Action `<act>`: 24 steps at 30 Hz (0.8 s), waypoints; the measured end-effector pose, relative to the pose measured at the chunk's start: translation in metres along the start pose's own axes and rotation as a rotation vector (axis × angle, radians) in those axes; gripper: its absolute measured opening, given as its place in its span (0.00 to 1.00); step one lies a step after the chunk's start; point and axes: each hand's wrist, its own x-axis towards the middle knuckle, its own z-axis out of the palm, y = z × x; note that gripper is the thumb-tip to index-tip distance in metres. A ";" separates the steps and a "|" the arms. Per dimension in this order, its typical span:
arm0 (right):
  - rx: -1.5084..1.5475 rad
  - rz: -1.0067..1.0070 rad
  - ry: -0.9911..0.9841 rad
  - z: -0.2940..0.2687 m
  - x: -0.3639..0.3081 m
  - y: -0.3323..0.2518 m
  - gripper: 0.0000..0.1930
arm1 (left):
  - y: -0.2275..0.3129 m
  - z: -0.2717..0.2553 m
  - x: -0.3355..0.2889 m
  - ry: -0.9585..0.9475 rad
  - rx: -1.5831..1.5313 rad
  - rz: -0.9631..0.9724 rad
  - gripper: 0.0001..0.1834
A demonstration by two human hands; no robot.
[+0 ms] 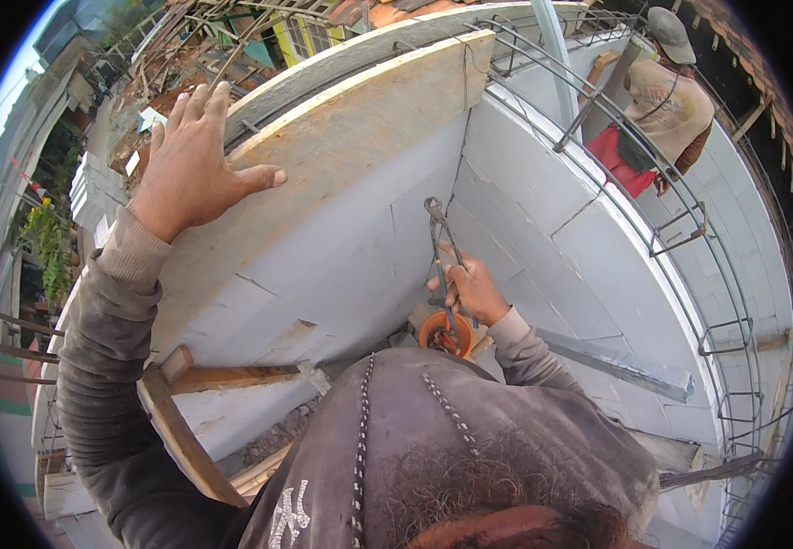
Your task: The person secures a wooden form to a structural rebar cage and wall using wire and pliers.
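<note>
My left hand (pixel 192 174) is raised at the far left end of a wooden formwork board (pixel 351 119), fingers stretched out and thumb apart. It holds nothing; I cannot tell how firmly it touches the board. Lower down, near the corner of the pale block walls, my right hand (pixel 477 291) is closed around a pair of long-handled pincers (pixel 434 215). Their jaws point away from me, toward the corner, and the handles are spread somewhat apart. Directly below them sits an orange bucket (pixel 427 324) with small pieces in it, too small to name.
Rebar cages (pixel 598 156) run along the right wall top. Another person (pixel 657 114) in a cap stands beyond that wall. A metal channel (pixel 611 361) slants at lower right; timber braces (pixel 182 435) stand at lower left. Rubble and roof tiles lie beyond the board.
</note>
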 end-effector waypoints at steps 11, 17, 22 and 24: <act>-0.287 -0.404 0.440 -0.093 -0.041 -0.132 0.30 | 0.166 0.036 0.168 0.003 -0.078 -0.081 0.72; -0.529 -0.656 0.685 -0.101 -0.084 -0.261 0.26 | 0.185 0.057 0.181 0.387 0.048 -0.009 0.45; -1.355 -0.810 0.591 -0.164 -0.114 -0.373 0.25 | 0.213 0.050 0.168 0.220 -0.198 0.081 0.27; -1.578 -0.925 0.571 -0.177 -0.063 -0.387 0.24 | 0.204 0.070 0.172 0.366 -0.097 0.009 0.30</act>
